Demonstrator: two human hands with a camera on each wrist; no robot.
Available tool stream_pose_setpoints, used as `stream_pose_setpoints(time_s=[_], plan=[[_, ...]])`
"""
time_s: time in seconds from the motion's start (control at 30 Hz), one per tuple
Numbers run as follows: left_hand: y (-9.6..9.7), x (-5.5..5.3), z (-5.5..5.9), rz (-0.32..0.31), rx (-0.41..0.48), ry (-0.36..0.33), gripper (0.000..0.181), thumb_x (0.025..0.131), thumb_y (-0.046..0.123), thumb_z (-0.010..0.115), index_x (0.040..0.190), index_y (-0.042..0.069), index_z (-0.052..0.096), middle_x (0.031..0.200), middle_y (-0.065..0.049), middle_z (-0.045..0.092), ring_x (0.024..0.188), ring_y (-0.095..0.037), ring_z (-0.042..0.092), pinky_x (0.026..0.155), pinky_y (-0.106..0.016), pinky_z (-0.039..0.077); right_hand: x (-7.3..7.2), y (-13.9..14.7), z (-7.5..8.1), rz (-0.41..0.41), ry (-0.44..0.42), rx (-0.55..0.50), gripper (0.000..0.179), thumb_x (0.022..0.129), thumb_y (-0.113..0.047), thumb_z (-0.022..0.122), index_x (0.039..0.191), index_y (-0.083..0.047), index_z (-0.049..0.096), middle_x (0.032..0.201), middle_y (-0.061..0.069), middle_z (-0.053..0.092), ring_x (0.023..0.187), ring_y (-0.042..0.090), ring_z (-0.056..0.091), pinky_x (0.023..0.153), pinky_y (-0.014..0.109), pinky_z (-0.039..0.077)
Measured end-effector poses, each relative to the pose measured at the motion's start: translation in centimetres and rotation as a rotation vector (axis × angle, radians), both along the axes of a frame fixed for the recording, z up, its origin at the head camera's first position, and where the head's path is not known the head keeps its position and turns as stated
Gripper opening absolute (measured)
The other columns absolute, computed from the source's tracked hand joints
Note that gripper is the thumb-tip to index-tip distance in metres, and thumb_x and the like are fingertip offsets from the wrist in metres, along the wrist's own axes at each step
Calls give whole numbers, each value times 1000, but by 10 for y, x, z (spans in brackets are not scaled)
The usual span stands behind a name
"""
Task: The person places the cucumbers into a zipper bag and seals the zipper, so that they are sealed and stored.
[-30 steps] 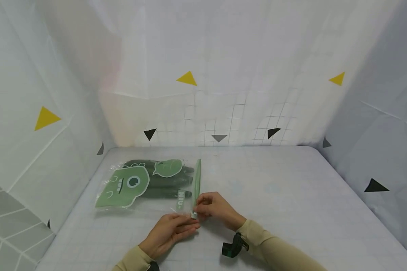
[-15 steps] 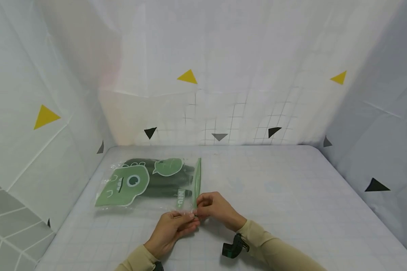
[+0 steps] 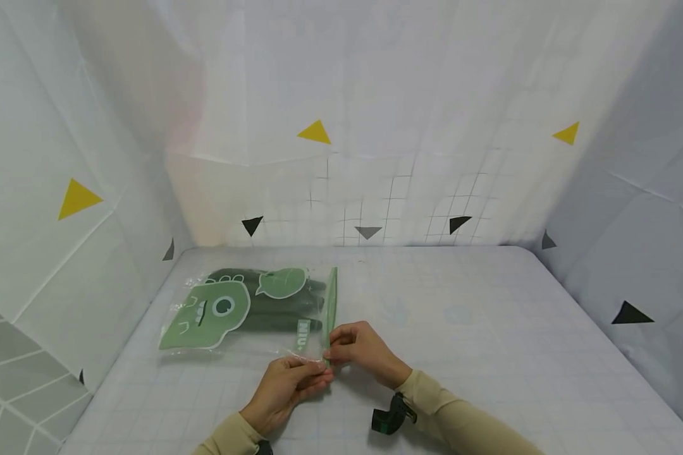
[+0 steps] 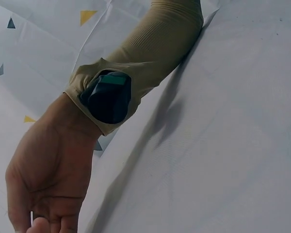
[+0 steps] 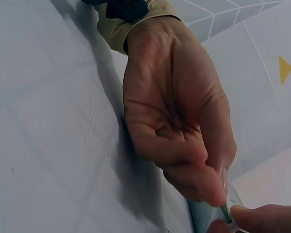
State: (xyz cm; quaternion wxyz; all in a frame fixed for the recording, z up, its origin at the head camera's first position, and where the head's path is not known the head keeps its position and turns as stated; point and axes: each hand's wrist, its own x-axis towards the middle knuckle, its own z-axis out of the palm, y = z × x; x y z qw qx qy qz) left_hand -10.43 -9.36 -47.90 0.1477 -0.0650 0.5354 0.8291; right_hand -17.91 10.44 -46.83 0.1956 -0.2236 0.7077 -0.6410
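Observation:
A clear zip bag (image 3: 279,343) with green one-eyed monster prints lies at the left of the white table, its green zip strip (image 3: 331,294) facing right. Long dark green shapes (image 3: 276,322) show through or on the plastic. At the bag's near right corner, my left hand (image 3: 284,388) pinches the end of the strip between thumb and fingers. Just beside it, my right hand (image 3: 367,354) grips the strip with curled fingers. Seen from the right wrist, the left hand (image 5: 174,107) holds the green strip end, opposite the right fingertips (image 5: 271,218). The left wrist view shows the right hand (image 4: 53,165).
White sheets with yellow and black triangles form walls behind and beside the table (image 3: 489,354). A black wrist camera (image 3: 393,414) is strapped at the right cuff, close above the tabletop. The table's back edge meets the rear sheet.
My left thumb has come down onto the bag's corner, covering the strip end that showed one second ago. The right hand and the bag have hardly moved.

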Motion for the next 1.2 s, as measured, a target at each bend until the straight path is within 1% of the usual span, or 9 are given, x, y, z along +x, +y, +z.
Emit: stream_pose_setpoints(time_s=[0.13,0.3,0.37,0.6,0.8,0.93,1.03,1.1,1.2], plan=[[-1,0,0,-8,-3,-10,24,98,0,68,115,-17,63,104,-26,73,94,-27,76,86,-36,58,-3,0,-1,-11,7,3,26,91,-7,79,113,7,72,93,11,74,79,21,70,73,38,58],[-2,-1,-1,-36,-2,-8,25,100,2,67,114,-16,58,105,-25,73,96,-27,75,88,-36,58,-3,-1,-4,-21,-27,-6,26,90,-7,79,110,8,72,90,11,75,76,18,70,70,33,57],[-2,-2,-2,-40,3,-8,26,100,3,67,116,-15,56,106,-25,73,97,-26,75,88,-36,58,-2,-1,-5,-25,-28,-5,26,90,-6,79,110,9,72,90,11,76,76,19,71,69,32,57],[-2,-5,-5,-18,-10,5,35,100,4,69,122,-18,55,106,-24,73,97,-25,75,87,-33,58,-2,-2,-4,-55,-9,1,28,89,-7,80,111,7,73,91,11,76,77,20,70,68,32,56],[-3,-3,-3,4,-31,-2,35,100,3,69,123,-19,54,106,-24,73,96,-25,75,86,-32,58,-4,-5,-2,-58,8,8,26,89,-5,79,110,8,73,91,10,75,77,19,70,72,38,58],[-4,-3,-1,10,-36,4,32,99,3,70,121,-17,57,105,-25,73,95,-25,75,85,-32,58,-10,-7,0,-67,37,13,25,90,-5,79,110,8,73,91,10,76,78,21,71,74,42,59],[-3,-3,0,8,-36,13,31,99,4,71,119,-16,59,105,-25,74,95,-24,75,84,-31,58,-19,-7,-2,-63,52,3,25,91,-5,77,111,10,73,92,12,76,81,26,73,77,45,59],[-3,-4,0,7,-37,18,32,99,4,71,120,-16,59,106,-25,73,95,-24,75,84,-31,58,-24,-7,-4,-61,53,-9,26,91,-4,77,112,11,72,94,13,76,83,28,73,78,47,59],[-2,-6,1,7,-40,20,34,98,4,70,121,-18,58,106,-26,73,95,-25,75,84,-31,58,-32,-7,-3,-62,48,-18,25,91,-4,77,110,11,72,94,15,76,83,29,73,77,46,59]])
